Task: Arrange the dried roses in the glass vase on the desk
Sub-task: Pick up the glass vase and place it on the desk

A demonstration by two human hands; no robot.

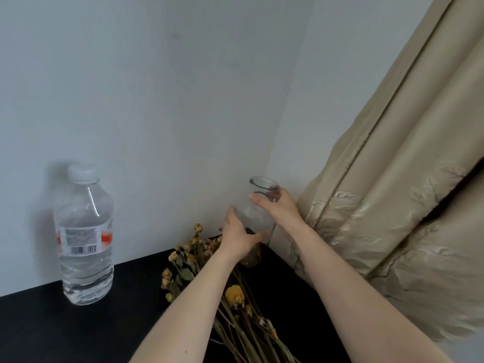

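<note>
Both your hands are on the glass vase [258,214], which stands upright in the far corner of the desk [52,334], close to where the wall [157,100] meets the curtain [392,179]. The vase is clear and smooth, with a narrow neck, a round flared rim and a wider belly. Whether its base rests on the desk or hangs just above it, you cannot tell.

Your left hand [239,238] wraps the lower belly, thumb across the front and fingers curled round the far side. Your right hand [279,206] grips the neck just under the rim, the thumb lying across the near side, and the fingers show darkly through the glass.

The dried roses [187,265] lie flat on the desk beneath your left forearm. Their small, shrivelled yellow-brown heads point toward the wall, beside the foot of the vase. Their thin, stiff stalks run back toward you, with curled, dull green leaves. Among the stalks sits one round, fuzzy yellow bloom [234,293].

The desk top is matt black. To the left, well apart from the vase, stands a capped water bottle [85,237] of ribbed clear plastic, with a white and red label. The curtain is beige cloth in heavy folds with a raised woven pattern.
</note>
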